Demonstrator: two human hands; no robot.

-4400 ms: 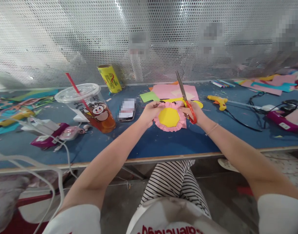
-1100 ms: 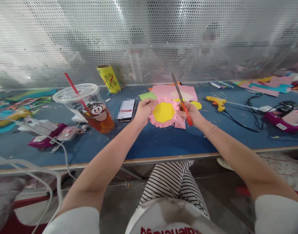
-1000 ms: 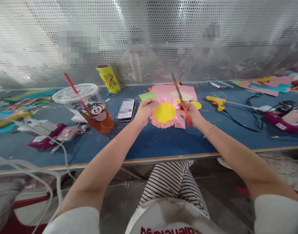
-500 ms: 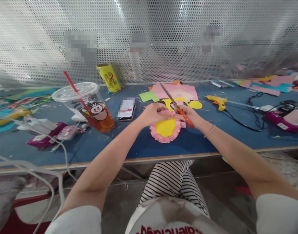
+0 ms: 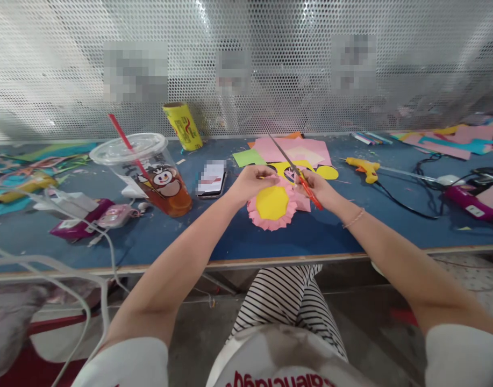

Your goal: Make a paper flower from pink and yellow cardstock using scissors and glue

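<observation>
While the long blue tabletop (image 5: 238, 247) stretches beneath, the left hand (image 5: 250, 184) grasps the far edge of the round yellow-and-pink paper flower (image 5: 271, 203), apparently steadying it; the right hand (image 5: 316, 186) clasps red-handled metal scissors (image 5: 309, 193), pointed far-left, probably to spare the flower.

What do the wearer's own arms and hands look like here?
The left hand and right hand are both ungloved. The left sleeve and right sleeve are white and short. A thin bracelet shows behind the right hand. Nail details are too small to tell.
</observation>
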